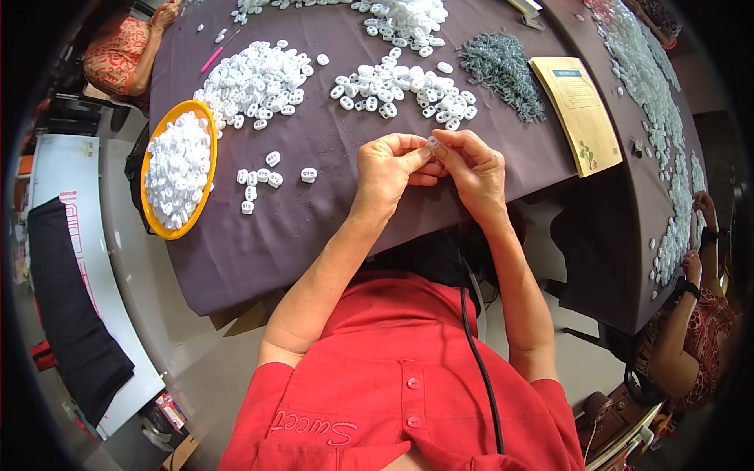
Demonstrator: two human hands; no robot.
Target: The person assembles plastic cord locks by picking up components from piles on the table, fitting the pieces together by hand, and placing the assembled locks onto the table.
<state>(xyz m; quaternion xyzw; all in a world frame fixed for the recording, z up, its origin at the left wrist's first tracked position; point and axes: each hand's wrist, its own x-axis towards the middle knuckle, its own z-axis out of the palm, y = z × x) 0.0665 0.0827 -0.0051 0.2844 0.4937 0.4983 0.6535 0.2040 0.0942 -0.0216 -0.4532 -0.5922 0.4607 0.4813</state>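
Both hands meet above the near edge of the cloth-covered table, fingertips together. My left hand [387, 174] and my right hand [476, 174] pinch one small white plastic piece [433, 143], which resembles a two-hole cord lock; fingers cover much of it. Just beyond them lies a loose pile of white two-hole pieces [402, 85]. To the left, a few similar pieces [274, 180] sit apart on the cloth, with a single one [309, 175] nearer my left hand. Past my right hand is a heap of small thin grey parts [503, 71], perhaps springs.
A yellow oval basket [214, 149] full of white pieces stands at the table's left edge. Behind it are a bigger white pile [259, 82] and a pink tool [211, 60]. A yellow booklet [581, 118] lies right. Other people sit at left and right; a black cable [476, 345] hangs before me.
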